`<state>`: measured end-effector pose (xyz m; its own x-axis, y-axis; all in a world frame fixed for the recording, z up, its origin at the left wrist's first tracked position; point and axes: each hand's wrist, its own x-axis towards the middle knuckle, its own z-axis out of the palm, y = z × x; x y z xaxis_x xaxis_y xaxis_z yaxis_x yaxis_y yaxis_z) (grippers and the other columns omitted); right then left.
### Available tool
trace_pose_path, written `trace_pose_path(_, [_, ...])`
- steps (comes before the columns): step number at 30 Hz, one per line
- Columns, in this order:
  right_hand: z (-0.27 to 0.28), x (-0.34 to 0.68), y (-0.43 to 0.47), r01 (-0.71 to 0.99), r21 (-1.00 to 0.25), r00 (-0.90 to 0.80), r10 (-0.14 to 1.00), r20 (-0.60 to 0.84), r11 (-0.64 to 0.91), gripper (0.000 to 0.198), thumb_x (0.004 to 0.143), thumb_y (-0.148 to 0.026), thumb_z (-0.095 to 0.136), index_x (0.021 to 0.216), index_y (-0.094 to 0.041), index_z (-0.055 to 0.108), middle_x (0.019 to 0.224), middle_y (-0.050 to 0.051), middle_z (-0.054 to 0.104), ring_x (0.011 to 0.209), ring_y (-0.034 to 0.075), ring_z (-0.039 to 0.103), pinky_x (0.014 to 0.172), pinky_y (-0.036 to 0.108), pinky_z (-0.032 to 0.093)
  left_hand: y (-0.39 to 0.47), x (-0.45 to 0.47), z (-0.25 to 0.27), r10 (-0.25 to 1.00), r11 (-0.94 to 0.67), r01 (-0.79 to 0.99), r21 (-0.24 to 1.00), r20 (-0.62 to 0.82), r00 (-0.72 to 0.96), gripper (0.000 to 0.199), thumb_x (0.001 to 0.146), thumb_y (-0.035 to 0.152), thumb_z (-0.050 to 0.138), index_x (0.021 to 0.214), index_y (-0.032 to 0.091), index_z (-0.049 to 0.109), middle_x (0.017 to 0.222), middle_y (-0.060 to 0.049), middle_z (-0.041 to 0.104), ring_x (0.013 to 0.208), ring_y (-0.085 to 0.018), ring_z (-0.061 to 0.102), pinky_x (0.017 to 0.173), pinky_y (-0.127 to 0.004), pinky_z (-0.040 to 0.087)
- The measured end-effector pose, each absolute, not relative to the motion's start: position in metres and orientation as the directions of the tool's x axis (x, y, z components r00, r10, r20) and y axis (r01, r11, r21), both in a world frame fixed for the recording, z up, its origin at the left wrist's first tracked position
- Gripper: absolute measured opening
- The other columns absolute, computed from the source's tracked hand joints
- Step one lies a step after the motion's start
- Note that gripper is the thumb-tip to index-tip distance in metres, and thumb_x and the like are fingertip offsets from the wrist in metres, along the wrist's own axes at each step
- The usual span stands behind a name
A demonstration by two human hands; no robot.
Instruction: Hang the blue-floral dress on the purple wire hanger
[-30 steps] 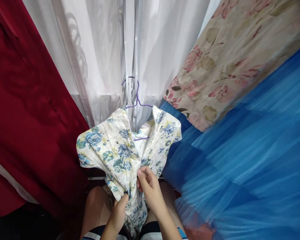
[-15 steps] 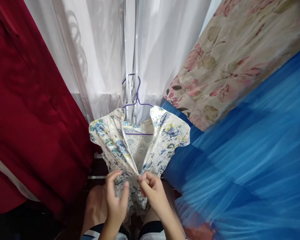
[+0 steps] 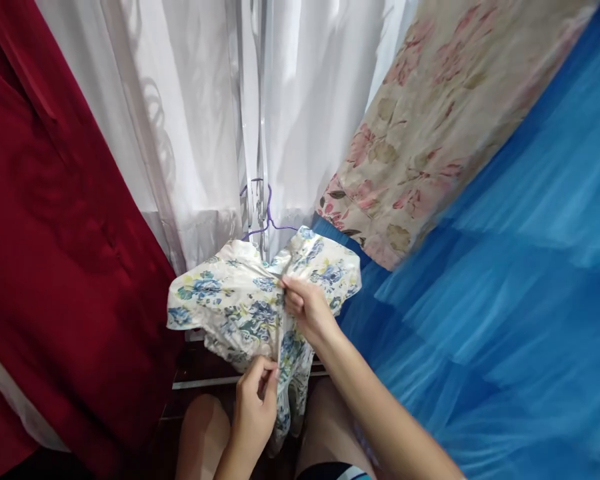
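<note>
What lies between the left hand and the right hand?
Head view: a stretch of the blue-flowered garment, pinched below by the left hand and above by the right hand.

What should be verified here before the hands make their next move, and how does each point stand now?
1. Left hand has a grip: ok, it pinches the floral garment low on its front.
2. Right hand has a grip: ok, it pinches the fabric near the neckline.
3. Garment on the purple hanger: ok, the wire runs into both shoulders.
4. Hanger hook secured: cannot tell, it shows among the white straps without a clear support.
5. Front fastened between the hands: cannot tell, no closure is distinct there.
6. Garment clear of the blue tulle: cannot tell, they overlap in this view.
</note>
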<state>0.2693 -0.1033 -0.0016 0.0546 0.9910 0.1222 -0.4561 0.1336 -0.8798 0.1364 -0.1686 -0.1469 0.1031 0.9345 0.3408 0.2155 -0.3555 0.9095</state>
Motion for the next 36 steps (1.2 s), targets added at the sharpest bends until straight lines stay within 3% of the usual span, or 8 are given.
trace_pose_path(5, [0.057,0.257,-0.072,-0.468,-0.838,0.089,0.958,0.272,0.281,0.029,0.067,-0.038,0.079,0.062,-0.013,0.066,0.039,-0.009,0.036,0.039,0.004,0.023,0.043,0.025,0.013,-0.166,0.140,-0.169,0.951,-0.309,0.219,0.926,0.302,0.064,0.024,0.097,0.040,0.051,0.087,0.019,0.057,0.073,-0.002,0.056,0.070,-0.018,0.056,0.066,-0.025,0.044])
trace_pose_path(10, [0.059,0.262,-0.079,-0.387,-0.852,0.067,0.933,0.354,0.351,0.026,0.075,-0.037,0.074,0.068,-0.014,0.066,0.042,-0.007,0.043,0.040,0.005,0.030,0.043,0.023,0.018,-0.154,0.137,-0.168,0.938,-0.342,0.279,0.897,0.311,0.152,0.024,0.096,0.039,0.054,0.088,0.018,0.062,0.073,-0.003,0.061,0.068,-0.017,0.058,0.064,-0.025,0.044])
trace_pose_path(14, [0.040,0.265,-0.098,-0.295,-0.886,0.053,0.931,0.360,0.359,0.023,0.082,-0.034,0.068,0.070,-0.017,0.059,0.043,-0.007,0.047,0.040,0.006,0.034,0.043,0.022,0.022,-0.125,0.117,-0.099,0.867,-0.490,0.283,0.825,0.494,0.061,0.028,0.095,0.034,0.059,0.119,0.021,0.063,0.101,-0.006,0.068,0.089,-0.018,0.064,0.079,-0.027,0.049])
trace_pose_path(17, [0.042,0.267,-0.116,-0.198,-0.880,0.025,0.900,0.435,0.431,0.024,0.088,-0.034,0.062,0.071,-0.018,0.055,0.045,-0.007,0.049,0.042,0.007,0.037,0.046,0.021,0.027,-0.103,0.108,-0.024,0.718,-0.675,0.270,0.686,0.695,0.029,0.035,0.100,0.032,0.052,0.133,0.024,0.059,0.097,-0.005,0.068,0.087,-0.016,0.064,0.082,-0.028,0.049])
trace_pose_path(24, [0.038,0.272,-0.107,0.076,-0.859,-0.028,0.862,0.506,0.507,0.026,0.088,-0.036,0.063,0.073,-0.021,0.049,0.051,-0.007,0.044,0.045,0.009,0.037,0.046,0.023,0.024,-0.096,0.126,0.057,0.521,-0.811,0.429,0.398,0.825,0.221,0.020,0.099,0.024,0.051,0.088,0.017,0.066,0.085,-0.004,0.065,0.081,-0.015,0.060,0.075,-0.026,0.045])
trace_pose_path(27, [0.010,0.269,-0.095,0.244,-0.841,-0.020,0.870,0.493,0.482,0.021,0.086,-0.032,0.061,0.073,-0.020,0.052,0.053,-0.006,0.046,0.047,0.010,0.040,0.048,0.024,0.025,-0.098,0.116,0.056,0.477,-0.785,0.460,0.414,0.879,0.024,0.017,0.098,0.024,0.053,0.088,0.017,0.066,0.083,-0.003,0.064,0.078,-0.014,0.059,0.072,-0.025,0.045])
trace_pose_path(30, [-0.015,0.267,-0.099,0.332,-0.836,-0.099,0.898,0.430,0.437,0.021,0.087,-0.029,0.060,0.070,-0.020,0.051,0.053,-0.005,0.048,0.048,0.011,0.043,0.049,0.024,0.028,-0.086,0.082,0.056,0.463,-0.727,0.386,0.568,0.820,-0.336,0.020,0.097,0.032,0.056,0.086,0.016,0.064,0.075,-0.001,0.059,0.069,-0.013,0.054,0.064,-0.023,0.042])
trace_pose_path(36, [-0.028,0.272,-0.135,0.189,-0.931,-0.192,0.941,0.278,0.314,0.025,0.087,-0.028,0.059,0.066,-0.019,0.048,0.056,-0.004,0.048,0.051,0.010,0.042,0.050,0.023,0.028,-0.043,0.007,0.013,0.641,-0.646,-0.269,0.714,0.317,-0.698,0.022,0.091,0.029,0.061,0.076,0.016,0.051,0.071,0.003,0.050,0.065,-0.010,0.049,0.066,-0.022,0.042])
